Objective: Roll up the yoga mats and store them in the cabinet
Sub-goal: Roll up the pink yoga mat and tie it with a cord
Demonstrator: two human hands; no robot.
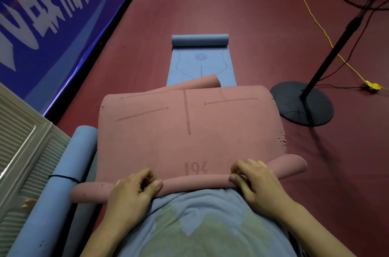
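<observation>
A pink yoga mat [189, 128] lies in front of me, humped in the middle, its near end rolled into a thin tube. My left hand [134, 191] pinches that tube left of centre. My right hand [252, 179] grips it right of centre. Beyond the pink mat a blue yoga mat [200, 65] lies flat on the floor, its far end curled into a roll. At my left a fully rolled blue mat [71, 164] with a black band around it leans beside a white louvred cabinet [23, 147].
A standing fan rises at the right from a round black base [303, 103]. A yellow cable [315, 23] runs across the dark red floor to a plug at far right. A blue banner wall [52, 4] lines the left side.
</observation>
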